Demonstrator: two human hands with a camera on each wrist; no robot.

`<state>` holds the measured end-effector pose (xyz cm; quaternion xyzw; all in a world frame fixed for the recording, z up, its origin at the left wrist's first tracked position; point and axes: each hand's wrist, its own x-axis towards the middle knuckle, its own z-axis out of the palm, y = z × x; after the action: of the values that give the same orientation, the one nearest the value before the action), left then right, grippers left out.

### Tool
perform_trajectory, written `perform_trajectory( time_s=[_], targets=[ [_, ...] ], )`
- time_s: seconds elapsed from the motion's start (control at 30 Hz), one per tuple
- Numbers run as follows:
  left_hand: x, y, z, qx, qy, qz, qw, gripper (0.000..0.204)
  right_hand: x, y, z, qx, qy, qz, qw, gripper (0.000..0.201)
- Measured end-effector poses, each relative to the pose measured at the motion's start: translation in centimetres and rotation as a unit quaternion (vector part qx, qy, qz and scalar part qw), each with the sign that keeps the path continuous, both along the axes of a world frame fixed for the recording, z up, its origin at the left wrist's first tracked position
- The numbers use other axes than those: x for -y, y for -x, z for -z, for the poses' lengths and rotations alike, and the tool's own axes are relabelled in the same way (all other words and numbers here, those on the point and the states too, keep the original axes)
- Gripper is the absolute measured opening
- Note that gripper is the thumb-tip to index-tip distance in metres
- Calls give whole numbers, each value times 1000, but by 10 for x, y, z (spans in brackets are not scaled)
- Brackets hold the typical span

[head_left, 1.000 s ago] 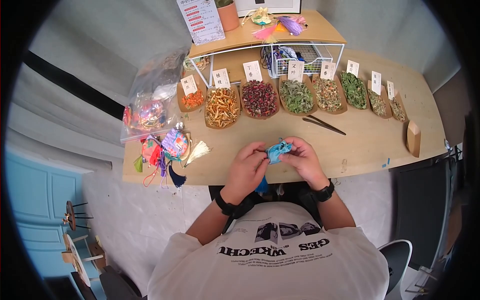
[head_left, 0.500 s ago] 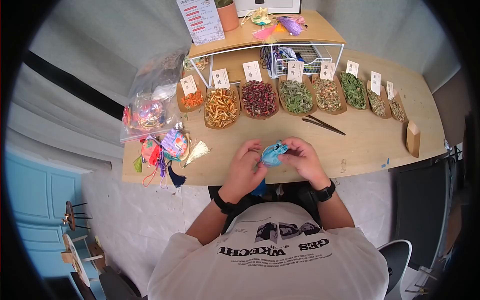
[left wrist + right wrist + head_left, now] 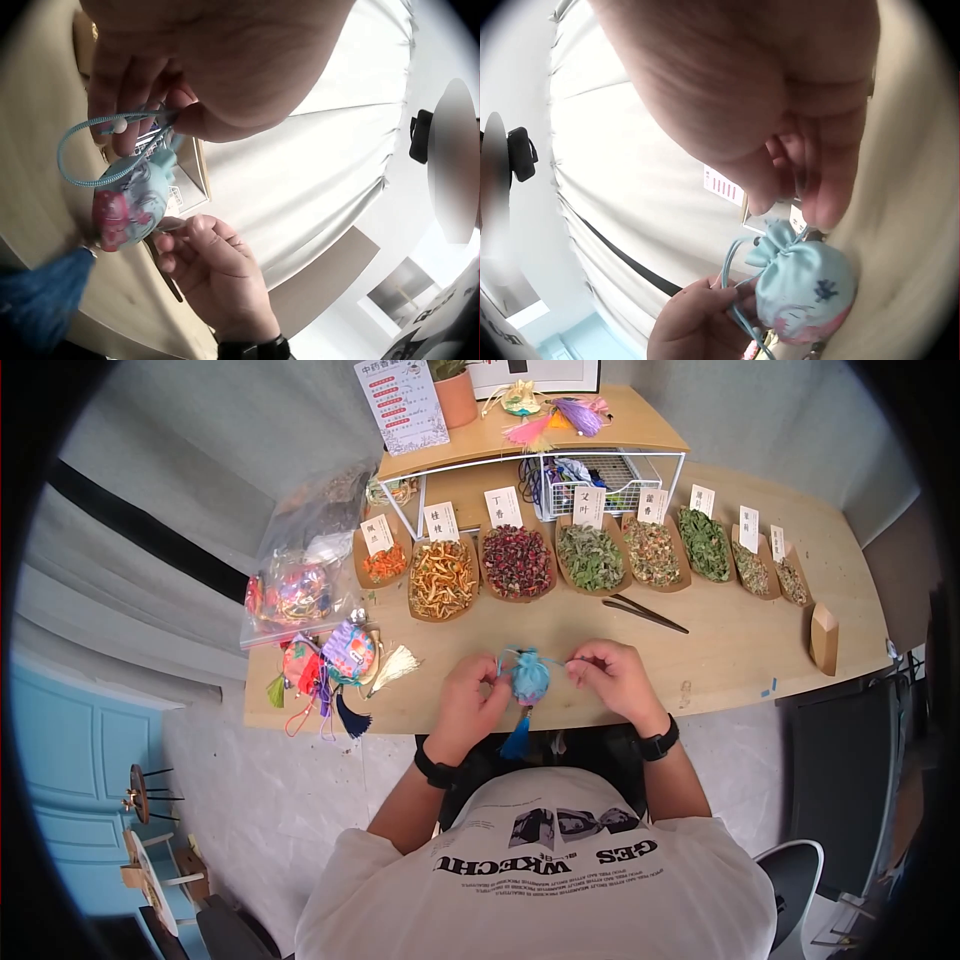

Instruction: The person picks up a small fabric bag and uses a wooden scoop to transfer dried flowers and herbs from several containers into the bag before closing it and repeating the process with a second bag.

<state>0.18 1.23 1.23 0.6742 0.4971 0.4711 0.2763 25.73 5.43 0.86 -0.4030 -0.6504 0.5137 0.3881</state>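
A light blue drawstring pouch [image 3: 529,676] with pink print hangs between the two hands, its neck gathered and a blue tassel [image 3: 516,739] below it. The left hand [image 3: 470,702] pinches the cord at the pouch's left; a loop of cord with a pale bead [image 3: 118,126] hangs from those fingers in the left wrist view. On the other side, the right hand [image 3: 618,678] pinches cord drawn out from the neck. In the right wrist view, the pouch [image 3: 804,289] hangs just below the right hand [image 3: 780,112].
Several paper trays of dried herbs [image 3: 517,560] with name cards stand in a row behind the hands. Dark tweezers [image 3: 647,614] lie in front of them. Finished pouches [image 3: 349,650] and a plastic bag [image 3: 300,575] are at the left, a wooden shelf [image 3: 540,435] at the back.
The hands have moved apart, and the pouch, earlier held close by the fingers, now hangs upright between them on its cords with the tassel in full view.
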Motion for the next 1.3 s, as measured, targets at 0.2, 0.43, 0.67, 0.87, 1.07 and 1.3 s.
perform_trajectory(
  time_s=[0.2, 0.43, 0.67, 0.87, 1.07, 1.3],
  targets=[
    [3, 9, 3, 0, 77, -44, 996, 5, 0, -3, -4, -14, 38, 53, 998, 8],
    [5, 29, 8, 38, 131, -20, 990, 5, -9, -17, -1, -74, 49, 113, 990, 7],
    [5, 26, 8, 163, 197, 12, 967, 4, -14, -16, -1, -116, 75, 154, 978, 8],
    [1, 25, 17, 192, 215, 10, 957, 8, -13, -1, 11, 77, -68, 244, 964, 24],
    [-2, 25, 31, 232, 213, -16, 949, 10, 6, 42, -17, 215, -295, 91, 927, 46],
    [3, 33, 36, 260, 170, -31, 950, 19, 0, -2, -17, 184, -214, 86, 955, 49]
  ],
)
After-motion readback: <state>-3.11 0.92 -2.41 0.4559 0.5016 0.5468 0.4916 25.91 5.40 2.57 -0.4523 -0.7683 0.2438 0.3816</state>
